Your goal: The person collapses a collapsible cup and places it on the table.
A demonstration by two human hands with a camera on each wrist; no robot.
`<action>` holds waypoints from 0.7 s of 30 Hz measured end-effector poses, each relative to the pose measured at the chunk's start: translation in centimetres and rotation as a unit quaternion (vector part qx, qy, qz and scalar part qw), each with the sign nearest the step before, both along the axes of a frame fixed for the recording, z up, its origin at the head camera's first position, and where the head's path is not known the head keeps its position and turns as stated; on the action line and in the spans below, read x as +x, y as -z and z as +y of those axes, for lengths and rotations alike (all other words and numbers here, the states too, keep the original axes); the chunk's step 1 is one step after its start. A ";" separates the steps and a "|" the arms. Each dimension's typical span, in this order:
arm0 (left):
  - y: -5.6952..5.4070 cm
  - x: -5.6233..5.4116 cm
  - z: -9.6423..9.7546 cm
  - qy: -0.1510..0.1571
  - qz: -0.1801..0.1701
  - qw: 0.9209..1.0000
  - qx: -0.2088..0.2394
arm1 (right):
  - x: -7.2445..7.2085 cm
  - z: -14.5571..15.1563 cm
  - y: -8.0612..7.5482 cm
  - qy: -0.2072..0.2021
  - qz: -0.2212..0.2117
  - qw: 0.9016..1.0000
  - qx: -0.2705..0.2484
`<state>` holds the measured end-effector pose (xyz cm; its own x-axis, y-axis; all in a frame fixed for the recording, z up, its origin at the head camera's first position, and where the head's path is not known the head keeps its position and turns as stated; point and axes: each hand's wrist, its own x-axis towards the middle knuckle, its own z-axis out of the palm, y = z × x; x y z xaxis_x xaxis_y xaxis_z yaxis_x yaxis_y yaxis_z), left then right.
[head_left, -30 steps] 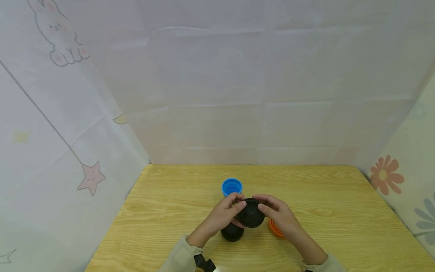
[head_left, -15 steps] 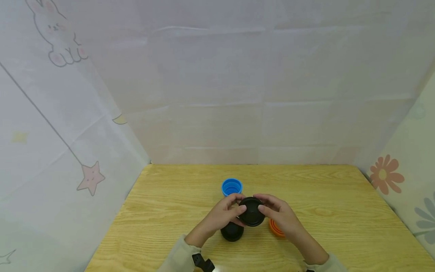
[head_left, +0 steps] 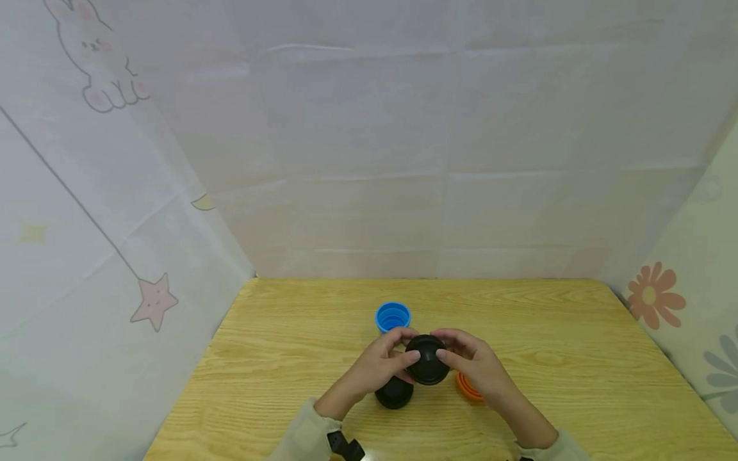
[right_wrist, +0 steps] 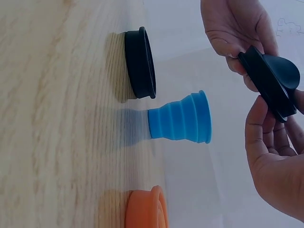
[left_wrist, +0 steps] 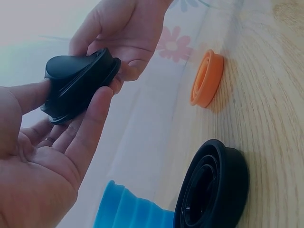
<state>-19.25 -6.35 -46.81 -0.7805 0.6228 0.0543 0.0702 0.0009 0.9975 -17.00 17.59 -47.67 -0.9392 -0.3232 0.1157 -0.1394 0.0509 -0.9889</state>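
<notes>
Two hands knead a black piece (head_left: 428,372) above a table (head_left: 288,346), its middle newly swollen. Half a second ago the face turned to the head camera looked flatter; now it catches a small highlight and appears domed, and the left thumb has edged slightly lower across it. The wrist views show a rounded, lopsided bulge above a ring. The soft centre is probably giving under the thumbs, but the ring looks squat, so the reshaping seems only part done.

The left hand (head_left: 377,363) pinches the piece at 9 o'clock, thumb on the face and fingers behind; the right hand (head_left: 477,366) pinches it at 3 o'clock, its thumb also on the face. How hard either presses cannot be told.

Around the held piece, with 12 o'clock toward the far edge, three cups have stayed put on the table. A blue cup (head_left: 393,316) stands tall, mouth up, between 10 and 11 o'clock. A black cup (head_left: 394,394) lies low near 8 o'clock, its nested rings plain in the left wrist view. An orange cup (head_left: 468,389), also low and ringed, sits at 4 o'clock, partly hidden by the right hand. The wrist views show no cup touching the piece, though all three would crowd a lowering straight down.
</notes>
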 end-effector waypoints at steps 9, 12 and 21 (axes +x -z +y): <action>-0.4 0.2 0.2 -0.018 0.035 0.999 -0.032 | 0.0 -0.2 -0.1 0.015 0.025 0.999 0.026; -0.3 0.2 0.3 -0.028 0.046 0.998 -0.040 | -0.1 -0.3 -0.1 0.027 0.030 0.999 0.035; -0.3 0.4 0.6 -0.050 0.056 0.996 -0.046 | -0.3 -0.7 0.4 0.066 0.062 0.994 0.063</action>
<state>-18.83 -5.78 -46.51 -0.8311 0.5488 0.0900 0.1753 0.1049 0.9789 -17.25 16.88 -48.11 -0.9557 -0.2165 0.1993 -0.2430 0.1988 -0.9494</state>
